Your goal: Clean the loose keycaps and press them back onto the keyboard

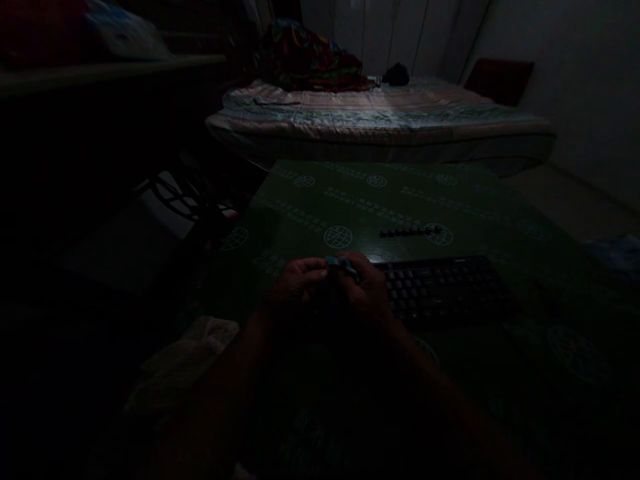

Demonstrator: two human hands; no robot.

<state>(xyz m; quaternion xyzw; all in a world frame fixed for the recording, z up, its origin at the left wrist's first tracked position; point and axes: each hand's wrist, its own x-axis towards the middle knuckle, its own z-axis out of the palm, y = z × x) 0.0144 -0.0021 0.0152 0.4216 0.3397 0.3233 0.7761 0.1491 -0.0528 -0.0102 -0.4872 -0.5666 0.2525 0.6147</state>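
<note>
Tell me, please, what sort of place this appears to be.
It looks like a bedroom, dimly lit: a bed with a heap of colourful patterned cloth on it stands beyond the green table, and tall pale door panels line the back.

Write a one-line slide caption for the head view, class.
Left hand and right hand hold a small teal object beside a black keyboard on a green table.

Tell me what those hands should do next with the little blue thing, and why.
Perhaps lift the small blue-green thing slightly for a clearer look: the left hand and right hand both seem to hold it, hiding part, and the room is dim.
</note>
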